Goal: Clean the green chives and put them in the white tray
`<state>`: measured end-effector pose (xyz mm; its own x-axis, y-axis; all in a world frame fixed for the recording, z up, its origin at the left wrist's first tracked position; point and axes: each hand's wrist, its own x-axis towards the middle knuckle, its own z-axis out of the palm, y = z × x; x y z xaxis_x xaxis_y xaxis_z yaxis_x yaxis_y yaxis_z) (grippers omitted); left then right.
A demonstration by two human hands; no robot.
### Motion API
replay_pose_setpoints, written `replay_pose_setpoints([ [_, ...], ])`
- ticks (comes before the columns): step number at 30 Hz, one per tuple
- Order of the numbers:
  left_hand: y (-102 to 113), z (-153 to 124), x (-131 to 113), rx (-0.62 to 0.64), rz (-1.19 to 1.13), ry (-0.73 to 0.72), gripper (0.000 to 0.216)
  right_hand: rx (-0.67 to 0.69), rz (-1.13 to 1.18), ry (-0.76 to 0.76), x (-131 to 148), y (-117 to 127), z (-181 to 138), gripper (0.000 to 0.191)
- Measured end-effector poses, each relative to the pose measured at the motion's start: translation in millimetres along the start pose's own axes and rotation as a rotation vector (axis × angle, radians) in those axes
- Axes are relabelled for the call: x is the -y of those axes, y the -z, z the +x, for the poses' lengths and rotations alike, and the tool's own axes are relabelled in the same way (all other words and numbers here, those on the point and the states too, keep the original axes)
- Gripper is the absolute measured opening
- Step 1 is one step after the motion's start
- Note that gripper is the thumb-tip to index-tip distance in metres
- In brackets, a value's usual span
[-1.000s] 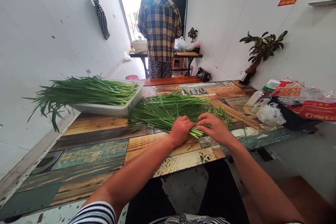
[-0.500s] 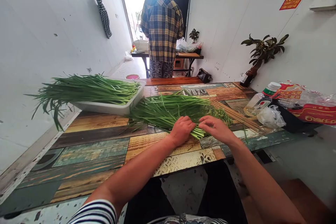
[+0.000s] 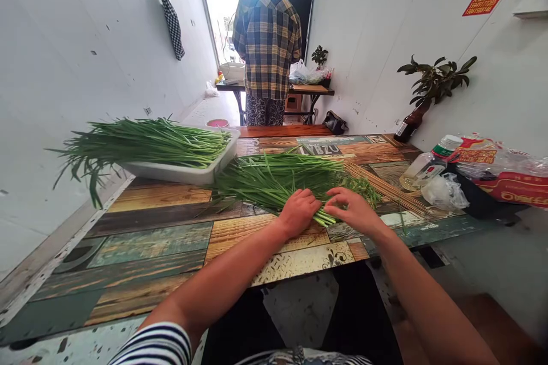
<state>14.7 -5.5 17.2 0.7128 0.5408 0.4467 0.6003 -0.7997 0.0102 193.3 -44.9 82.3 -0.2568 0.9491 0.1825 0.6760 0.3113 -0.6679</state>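
My left hand [image 3: 300, 211] is closed around a small bunch of green Chinese chives [image 3: 324, 218], whose pale stem ends stick out on the right of my fist. Close beside those ends is my right hand [image 3: 350, 209], its thumb and fingertips curled together in a pinch; anything between them is too small to make out. A loose pile of chives [image 3: 274, 174] lies just beyond both hands. At the left, a white tray [image 3: 222, 162] holds a thick heap of long chives, their leaves hanging over its far left end.
Thin wooden skewers [image 3: 389, 189] lie right of the pile, next to picked-off trimmings [image 3: 363, 187]. Farther right are a plastic bottle [image 3: 432, 162], a crumpled clear bag [image 3: 445, 191] and red packaging [image 3: 522, 185]. A brown bottle with leaves [image 3: 411, 122] stands behind. A person in plaid [image 3: 268, 40] faces away.
The view has shifted slightly. My right hand's fingertips have moved a little, with the thumb and fingers more rounded; my left hand keeps its hold on the chives.
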Motion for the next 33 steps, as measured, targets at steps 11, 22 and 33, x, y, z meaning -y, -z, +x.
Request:
replay_pose_setpoints([
  [11, 5.2, 0.4, -0.6, 0.019, 0.013, 0.010, 0.018, -0.038, 0.509, -0.114, -33.0, 25.7, -9.3, 0.031],
  [22, 0.0, -2.1, 0.8, -0.078, -0.020, -0.001, 0.021, 0.009, 0.161, 0.105, -11.9, 1.4, -6.0, 0.028],
  [33, -5.1, -3.7, 2.0, -0.187, -0.189, 0.052, 0.020, -0.138, 0.248, -0.135, -23.0, -6.0, -1.5, 0.048],
])
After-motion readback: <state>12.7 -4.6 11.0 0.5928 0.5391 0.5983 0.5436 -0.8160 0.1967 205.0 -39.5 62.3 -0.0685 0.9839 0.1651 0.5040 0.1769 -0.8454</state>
